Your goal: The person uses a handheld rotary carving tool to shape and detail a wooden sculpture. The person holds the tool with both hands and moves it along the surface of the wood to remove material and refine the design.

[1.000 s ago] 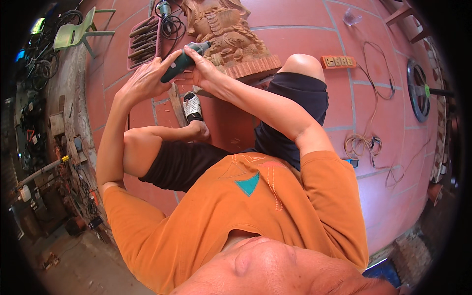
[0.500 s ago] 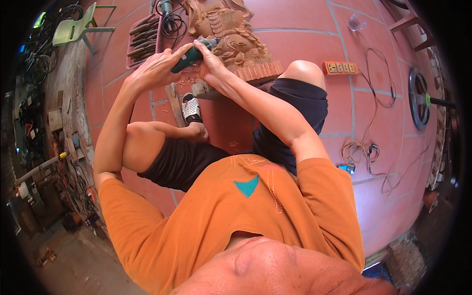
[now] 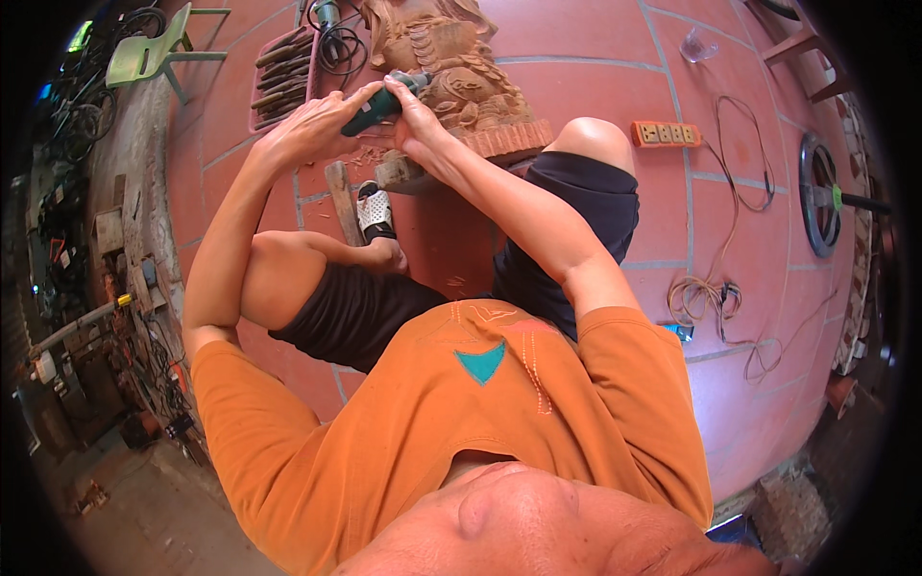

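Both my hands are on a dark green hand-held power grinder with a grey nose. My left hand is closed round its rear part from the left, and my right hand holds it nearer the nose, thumb along the body. The grinder's nose points right, at the left side of a carved reddish-brown wooden figure. Whether its tip touches the wood I cannot tell. The figure rests on a wooden support in front of my knees. Fingers under the tool are partly hidden.
A pink tray of chisels lies to the left of the figure, beside a coiled black cable. Further left stands a green chair. On the right are an orange power strip, loose cords and a dark wheel.
The grinder and both hands have shifted very slightly to the right, with a small change in the tool's tilt. The wooden figure looks the same.
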The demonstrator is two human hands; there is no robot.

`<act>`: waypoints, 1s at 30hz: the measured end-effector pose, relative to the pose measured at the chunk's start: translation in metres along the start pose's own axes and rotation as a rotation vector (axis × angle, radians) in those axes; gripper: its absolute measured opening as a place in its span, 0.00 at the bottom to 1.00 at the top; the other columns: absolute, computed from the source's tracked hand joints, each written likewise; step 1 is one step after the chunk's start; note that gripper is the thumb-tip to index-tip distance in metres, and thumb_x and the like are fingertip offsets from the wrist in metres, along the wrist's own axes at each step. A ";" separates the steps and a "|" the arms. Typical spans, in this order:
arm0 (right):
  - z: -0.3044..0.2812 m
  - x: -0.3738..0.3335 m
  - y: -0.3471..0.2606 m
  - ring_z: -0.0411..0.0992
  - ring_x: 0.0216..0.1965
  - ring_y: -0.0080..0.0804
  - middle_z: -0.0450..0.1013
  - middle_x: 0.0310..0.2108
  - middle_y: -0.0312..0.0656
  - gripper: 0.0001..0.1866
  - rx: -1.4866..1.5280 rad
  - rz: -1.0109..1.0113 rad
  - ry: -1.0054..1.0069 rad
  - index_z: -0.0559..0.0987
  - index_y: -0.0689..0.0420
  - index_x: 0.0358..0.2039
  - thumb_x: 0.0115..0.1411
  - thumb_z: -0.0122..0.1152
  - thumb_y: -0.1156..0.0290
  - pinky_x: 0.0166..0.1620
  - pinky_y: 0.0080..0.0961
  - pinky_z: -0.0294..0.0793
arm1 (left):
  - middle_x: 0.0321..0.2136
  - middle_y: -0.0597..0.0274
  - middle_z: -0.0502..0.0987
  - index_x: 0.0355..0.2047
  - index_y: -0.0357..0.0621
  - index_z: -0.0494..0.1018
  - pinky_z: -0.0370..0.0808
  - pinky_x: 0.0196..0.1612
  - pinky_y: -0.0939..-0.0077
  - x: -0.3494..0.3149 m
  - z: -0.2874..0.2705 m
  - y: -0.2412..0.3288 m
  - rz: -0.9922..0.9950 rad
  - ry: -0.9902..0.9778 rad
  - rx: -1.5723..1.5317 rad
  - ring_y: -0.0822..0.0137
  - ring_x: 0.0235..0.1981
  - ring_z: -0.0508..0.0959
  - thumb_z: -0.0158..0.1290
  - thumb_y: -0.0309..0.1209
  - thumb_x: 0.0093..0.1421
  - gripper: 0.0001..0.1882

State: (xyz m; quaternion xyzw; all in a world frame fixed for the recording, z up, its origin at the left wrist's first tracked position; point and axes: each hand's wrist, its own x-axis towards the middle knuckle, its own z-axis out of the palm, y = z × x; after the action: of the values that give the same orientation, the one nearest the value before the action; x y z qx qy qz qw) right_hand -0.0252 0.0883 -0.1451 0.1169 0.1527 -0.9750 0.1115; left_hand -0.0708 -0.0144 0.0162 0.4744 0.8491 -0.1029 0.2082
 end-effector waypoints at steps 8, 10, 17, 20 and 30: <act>0.003 -0.001 -0.001 0.76 0.34 0.46 0.72 0.37 0.38 0.22 -0.015 -0.006 0.003 0.69 0.49 0.43 0.60 0.51 0.45 0.42 0.55 0.75 | 0.32 0.41 0.72 0.63 0.54 0.50 0.72 0.35 0.57 0.001 0.005 -0.007 0.007 0.008 0.005 0.44 0.33 0.76 0.57 0.31 0.46 0.43; 0.004 -0.002 -0.002 0.76 0.34 0.46 0.72 0.37 0.39 0.22 -0.013 0.001 0.005 0.69 0.50 0.43 0.59 0.52 0.45 0.41 0.53 0.76 | 0.32 0.41 0.72 0.63 0.55 0.50 0.72 0.35 0.57 0.000 0.004 -0.007 0.004 0.003 0.004 0.44 0.33 0.76 0.57 0.31 0.47 0.43; 0.005 0.000 0.001 0.75 0.33 0.46 0.72 0.36 0.41 0.23 0.014 -0.005 0.015 0.71 0.52 0.44 0.59 0.53 0.46 0.38 0.49 0.78 | 0.31 0.40 0.72 0.62 0.56 0.50 0.72 0.37 0.58 -0.003 -0.008 0.005 -0.026 -0.042 -0.043 0.45 0.33 0.75 0.55 0.30 0.47 0.41; 0.006 0.001 0.002 0.76 0.33 0.46 0.72 0.36 0.41 0.23 0.017 -0.007 0.017 0.70 0.52 0.44 0.59 0.53 0.46 0.38 0.49 0.79 | 0.31 0.40 0.72 0.62 0.56 0.50 0.72 0.37 0.58 -0.004 -0.006 0.002 -0.014 -0.033 -0.043 0.45 0.33 0.75 0.55 0.30 0.47 0.41; 0.005 0.003 0.004 0.77 0.37 0.45 0.74 0.37 0.35 0.20 -0.012 0.006 -0.024 0.70 0.46 0.43 0.60 0.51 0.44 0.43 0.56 0.74 | 0.32 0.41 0.72 0.64 0.52 0.49 0.72 0.37 0.59 -0.004 -0.004 -0.006 -0.016 -0.052 0.001 0.46 0.34 0.76 0.57 0.32 0.46 0.45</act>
State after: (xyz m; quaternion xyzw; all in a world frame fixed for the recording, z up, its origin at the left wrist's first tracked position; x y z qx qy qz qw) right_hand -0.0283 0.0827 -0.1419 0.1047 0.1569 -0.9751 0.1168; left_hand -0.0747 -0.0192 0.0220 0.4648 0.8472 -0.1174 0.2290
